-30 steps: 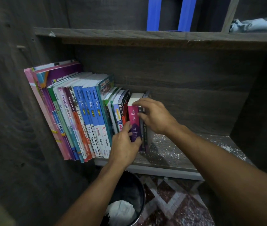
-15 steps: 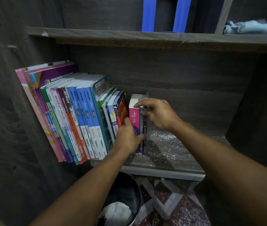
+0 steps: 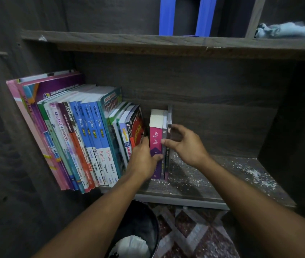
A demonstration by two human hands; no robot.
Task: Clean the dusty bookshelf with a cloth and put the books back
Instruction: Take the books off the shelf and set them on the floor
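Observation:
A pink-and-purple book (image 3: pixel 155 138) stands upright on the lower shelf (image 3: pixel 222 185), with two thin dark books (image 3: pixel 169 122) pressed against its right side. My left hand (image 3: pixel 142 159) grips the pink book, fingers in the gap on its left and thumb across its spine. My right hand (image 3: pixel 187 144) pinches the thin books, thumb on a spine and fingers curled along their right face. To the left, a row of several colourful textbooks (image 3: pixel 84 135) leans against the shelf's side wall. A pale blue cloth (image 3: pixel 289 29) lies on the upper shelf at the right.
White dust and flakes (image 3: pixel 250 172) cover the bare right half of the lower shelf. A black bin (image 3: pixel 144 226) holding white paper stands on the patterned floor below my left arm. Two blue uprights (image 3: pixel 167 15) stand on the shelf above.
My right hand slid from the tops of the thin books down to their right side. The three books now stand straighter and a little further back; my left hand stays on the pink book.

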